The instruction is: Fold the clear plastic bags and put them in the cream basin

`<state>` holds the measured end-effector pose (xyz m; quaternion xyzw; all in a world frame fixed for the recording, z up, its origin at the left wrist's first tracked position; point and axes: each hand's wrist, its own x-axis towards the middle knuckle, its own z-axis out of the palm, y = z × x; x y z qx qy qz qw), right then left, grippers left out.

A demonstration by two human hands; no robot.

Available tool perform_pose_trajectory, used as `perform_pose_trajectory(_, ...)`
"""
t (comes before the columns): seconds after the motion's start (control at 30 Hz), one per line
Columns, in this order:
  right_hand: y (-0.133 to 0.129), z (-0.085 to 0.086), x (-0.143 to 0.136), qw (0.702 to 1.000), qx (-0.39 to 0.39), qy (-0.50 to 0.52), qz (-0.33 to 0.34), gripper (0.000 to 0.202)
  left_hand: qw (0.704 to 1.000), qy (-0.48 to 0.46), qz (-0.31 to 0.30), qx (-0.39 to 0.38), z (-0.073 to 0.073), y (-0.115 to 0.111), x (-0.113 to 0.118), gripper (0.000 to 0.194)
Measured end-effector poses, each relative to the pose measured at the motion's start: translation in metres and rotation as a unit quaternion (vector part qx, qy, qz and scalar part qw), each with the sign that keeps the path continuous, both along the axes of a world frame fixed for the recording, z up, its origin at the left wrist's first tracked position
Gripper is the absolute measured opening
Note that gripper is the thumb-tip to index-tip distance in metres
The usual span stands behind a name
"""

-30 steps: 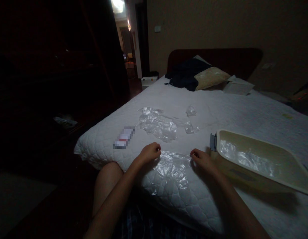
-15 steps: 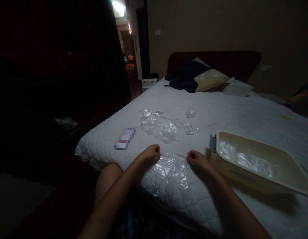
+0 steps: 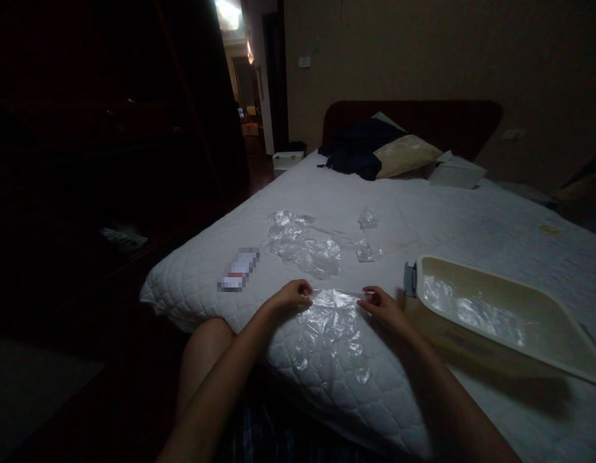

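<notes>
A clear plastic bag [image 3: 332, 328] hangs spread between my two hands, its lower part over the near edge of the bed. My left hand [image 3: 296, 294] pinches its upper left edge. At the upper right edge, my right hand [image 3: 379, 302] grips the same bag between thumb and fingers. The top edge is stretched straight across. Just beyond my hands, more crumpled clear plastic [image 3: 305, 244] lies on the white quilted bed [image 3: 259, 218]. Two smaller plastic pieces, one a crumpled wrap [image 3: 368, 218], rest to its right.
To the right stands a beige bin [image 3: 500, 328] with clear plastic inside and a grey latch. A blurred-out rectangular item [image 3: 238, 270] lies left of my hands. Dark clothing [image 3: 355, 148] and a tan pillow [image 3: 408, 154] are heaped by the headboard [image 3: 452, 116].
The bag's top edge is now pulled up and taut, with a strip along it standing out. My hands have shifted only slightly. Things on the bed stay put.
</notes>
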<state>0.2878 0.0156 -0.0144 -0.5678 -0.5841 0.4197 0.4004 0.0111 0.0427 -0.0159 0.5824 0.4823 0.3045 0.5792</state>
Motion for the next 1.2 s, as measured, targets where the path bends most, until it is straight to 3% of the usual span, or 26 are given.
perform_pose_trajectory(0.17,-0.002,-0.001,0.002,0.999,-0.034,0.012,-0.030,0.041,0.998,-0.055,0.026,-0.002,-0.002,-0.008,0.000,0.026)
perform_pose_trajectory(0.33,-0.003,0.001,0.007,0.997,-0.065,-0.025,-0.046,0.032,0.988,-0.140,0.033,-0.063,0.006,-0.011,-0.002,0.027)
perform_pose_trajectory(0.53,-0.009,0.008,0.012,0.992,-0.088,-0.074,-0.048,0.030,0.995,-0.064,0.051,-0.050,0.008,-0.014,-0.009,0.026)
perform_pose_trajectory(0.73,-0.015,0.016,0.018,0.986,-0.108,-0.119,-0.032,0.029,0.999,0.014,-0.001,-0.035,0.008,-0.008,-0.005,0.029)
perform_pose_trajectory(1.03,-0.018,0.005,-0.001,0.998,-0.053,-0.013,0.012,0.022,0.999,-0.050,0.013,-0.016,-0.003,-0.015,0.003,0.027)
perform_pose_trajectory(1.2,-0.017,0.003,0.006,0.996,-0.083,0.001,-0.032,0.034,0.999,-0.042,0.015,-0.001,-0.008,-0.013,0.001,0.021)
